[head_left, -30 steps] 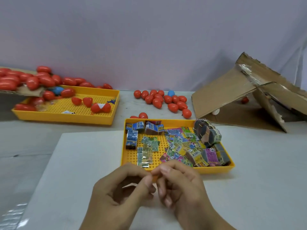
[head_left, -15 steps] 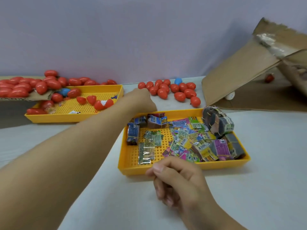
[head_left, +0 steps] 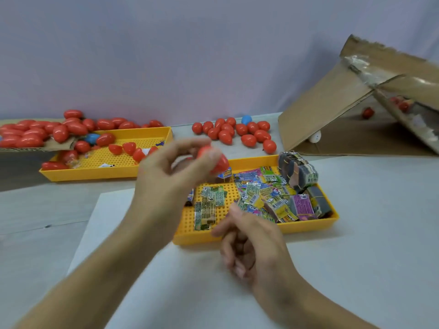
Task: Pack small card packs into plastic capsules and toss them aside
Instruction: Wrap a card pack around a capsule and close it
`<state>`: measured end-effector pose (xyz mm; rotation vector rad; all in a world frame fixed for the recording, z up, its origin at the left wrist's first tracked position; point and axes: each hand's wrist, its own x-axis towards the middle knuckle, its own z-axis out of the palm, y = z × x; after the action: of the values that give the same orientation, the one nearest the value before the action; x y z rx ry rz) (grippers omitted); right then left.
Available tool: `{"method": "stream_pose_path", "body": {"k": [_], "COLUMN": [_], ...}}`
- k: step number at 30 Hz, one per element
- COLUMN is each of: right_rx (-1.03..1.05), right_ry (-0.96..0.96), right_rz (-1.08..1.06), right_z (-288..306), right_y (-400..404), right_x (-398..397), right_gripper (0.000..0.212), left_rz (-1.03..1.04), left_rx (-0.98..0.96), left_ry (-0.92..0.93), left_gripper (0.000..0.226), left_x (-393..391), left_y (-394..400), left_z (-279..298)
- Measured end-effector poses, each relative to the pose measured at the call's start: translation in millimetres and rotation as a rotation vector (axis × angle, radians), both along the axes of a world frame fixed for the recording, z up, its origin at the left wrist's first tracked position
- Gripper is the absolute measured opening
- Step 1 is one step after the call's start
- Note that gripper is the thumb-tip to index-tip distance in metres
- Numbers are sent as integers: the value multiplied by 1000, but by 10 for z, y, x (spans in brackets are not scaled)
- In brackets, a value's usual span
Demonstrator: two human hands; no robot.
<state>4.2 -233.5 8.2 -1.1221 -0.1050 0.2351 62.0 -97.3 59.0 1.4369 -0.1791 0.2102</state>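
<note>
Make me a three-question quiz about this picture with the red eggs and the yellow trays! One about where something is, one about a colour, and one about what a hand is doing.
1. Where do the card packs lie?
A. in the near yellow tray
B. inside the cardboard box
C. on the white sheet

2. What colour is the odd capsule in the loose pile by the wall?
A. green
B. blue
C. yellow

3. What is the left hand doing?
A. lying flat on the table
B. gripping a red capsule
C. pressing on the far tray

Answers:
1 A: the packs fill the near yellow tray.
2 B: one blue capsule sits among the red ones.
3 B: its fingers curl round a red capsule, held in the air.
</note>
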Motion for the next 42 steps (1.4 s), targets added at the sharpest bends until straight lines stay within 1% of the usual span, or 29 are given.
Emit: {"method": "stream_pose_path", "body": {"k": [3, 5, 7, 12, 16, 19, 23, 26, 29, 32, 36, 40, 42], "right_rx": [32, 25, -12, -200, -306, -346, -399, -444, -462, -451, -430, -423, -421], "right_ry": [27, 15, -13, -109, -108, -100, -108, -138, -154, -155, -164, -162, -180], "right_rz": [-19, 1, 21, 20, 27, 24, 31, 39, 43, 22, -5, 18, 59], "right_z": [8, 11, 19, 45, 32, 10, -7, -13, -16, -13, -27, -23, -17], "right_y": [-9, -40, -71, -132, -147, -161, -158, -146, -144, -152, -159, -159, -156], "right_x": [-9, -25, -53, -71, -49, -32, -13, -12, -23, -27, -26, -34, -45], "right_gripper": [50, 50, 47, 41, 37, 41, 47, 42, 38, 41, 46, 42, 41], "left_rz": [23, 36, 49, -39, -50, -70, -64, -77, -71, -29, 20, 44, 50], "left_rx": [-83, -123, -135, -106, -87, -84, -97, -108, -106, -77, 11, -39, -60], "left_ry": [59, 96, 90, 39, 27, 26, 40, 42, 41, 36, 22, 39, 39], "left_gripper": [40, 42, 41, 48, 36, 34, 41, 42, 42, 43, 44, 45, 38], "left_x": [-484, -659, -755, -820, -823, -823, -813, -806, -803, -798, -831, -841, -843], "left_y": [38, 49, 61, 107, 111, 110, 117, 123, 122, 100, 81, 78, 86], "left_z": [-265, -430, -523, -555, -591, -591, -603, -615, -624, -632, -618, -627, -630]}}
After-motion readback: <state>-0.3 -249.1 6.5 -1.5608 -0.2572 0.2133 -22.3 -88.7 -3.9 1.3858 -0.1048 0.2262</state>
